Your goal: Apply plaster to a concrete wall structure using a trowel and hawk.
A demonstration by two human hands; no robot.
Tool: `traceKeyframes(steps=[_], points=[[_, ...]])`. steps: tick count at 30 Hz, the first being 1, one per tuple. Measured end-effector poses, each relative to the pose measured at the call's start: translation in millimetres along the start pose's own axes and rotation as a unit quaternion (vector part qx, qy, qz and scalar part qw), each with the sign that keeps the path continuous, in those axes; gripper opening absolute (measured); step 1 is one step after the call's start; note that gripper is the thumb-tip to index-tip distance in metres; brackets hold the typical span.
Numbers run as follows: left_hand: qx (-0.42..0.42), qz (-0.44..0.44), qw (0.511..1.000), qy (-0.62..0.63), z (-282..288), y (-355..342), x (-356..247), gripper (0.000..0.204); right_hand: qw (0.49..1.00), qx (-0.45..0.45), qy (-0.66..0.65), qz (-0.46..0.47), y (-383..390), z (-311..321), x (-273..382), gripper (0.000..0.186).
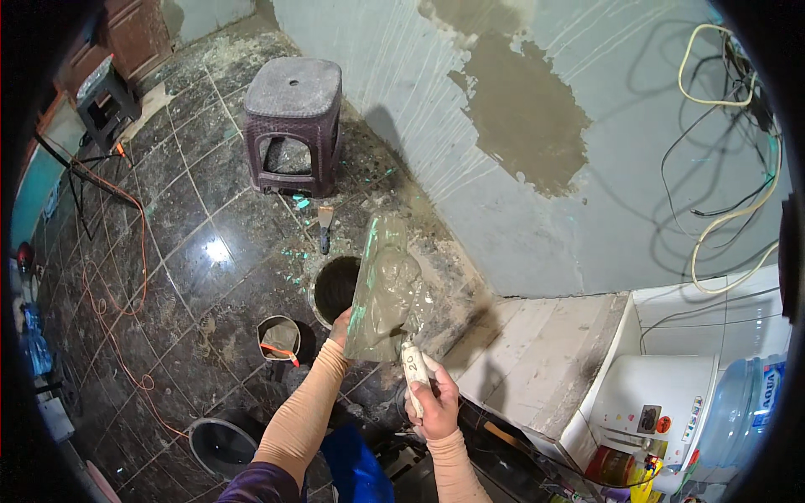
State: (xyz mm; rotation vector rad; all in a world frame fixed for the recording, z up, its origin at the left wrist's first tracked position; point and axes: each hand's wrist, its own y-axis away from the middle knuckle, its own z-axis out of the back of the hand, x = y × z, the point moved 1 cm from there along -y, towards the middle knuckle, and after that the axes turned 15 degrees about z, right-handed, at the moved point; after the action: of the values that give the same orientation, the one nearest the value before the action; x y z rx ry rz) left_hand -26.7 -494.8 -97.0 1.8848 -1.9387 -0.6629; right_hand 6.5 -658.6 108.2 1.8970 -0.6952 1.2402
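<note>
My left hand [340, 327] grips the edge of a mortar board [360, 331] streaked with green, its fingers mostly hidden underneath. A heap of wet grey mortar [392, 285] lies on the board. My right hand [438, 404] is closed around the pale handle of a trowel [412, 369] at the board's near edge. The trowel's blade is hard to make out against the mortar. Partly behind the board, a round bucket [322, 312] with a dark inside stands on the floor. A fresh patch of brown-grey mortar [524, 117] covers part of the wall ahead.
Beyond the bucket lie a scraper [325, 228] and a plastic stool [293, 88]. To the left are a small pail [279, 337], a black bucket [222, 447] and an orange cord [117, 352]. A low ledge [537, 360], hanging cables [719, 226] and a water bottle [742, 411] stand right.
</note>
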Motion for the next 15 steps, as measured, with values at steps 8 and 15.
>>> traceKeyframes(steps=[8, 15], points=[[0.003, -0.001, 1.000, -0.017, 19.7, 0.5, 7.0, 0.031, 0.997, -0.009, 0.075, 0.021, -19.4, -13.5, -7.3, 0.046], [-0.004, 0.003, 1.000, -0.003, 35.9, 0.9, 8.7, 0.027, 0.985, 0.001, 0.160, 0.058, -36.1, -14.2, -19.1, 0.045]])
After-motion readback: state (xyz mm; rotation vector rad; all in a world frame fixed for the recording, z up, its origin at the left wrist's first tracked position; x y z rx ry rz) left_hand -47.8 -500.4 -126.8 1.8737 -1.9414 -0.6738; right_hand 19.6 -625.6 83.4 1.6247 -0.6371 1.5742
